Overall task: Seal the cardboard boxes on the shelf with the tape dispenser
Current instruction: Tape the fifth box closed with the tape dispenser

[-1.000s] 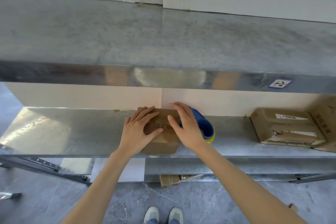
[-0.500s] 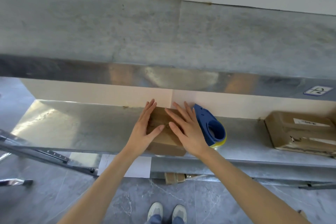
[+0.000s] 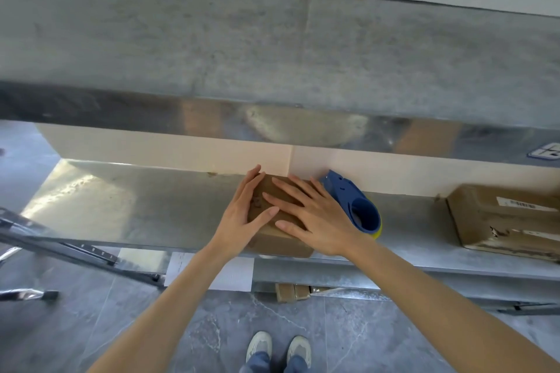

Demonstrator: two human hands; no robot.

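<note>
Small brown cardboard box (image 3: 281,244) sits at the front edge of the metal shelf (image 3: 151,209), top flaps down flat, dark print on top partly hidden. Blue tape dispenser (image 3: 348,194) with a yellow edge lies just right of it, near the back wall. Larger scuffed box (image 3: 500,218) with white labels sits far right on the same shelf, well apart.

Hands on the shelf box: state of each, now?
Left hand: open, straight fingers on the small cardboard box.
Right hand: open, flat on the same box, holding nothing.
</note>
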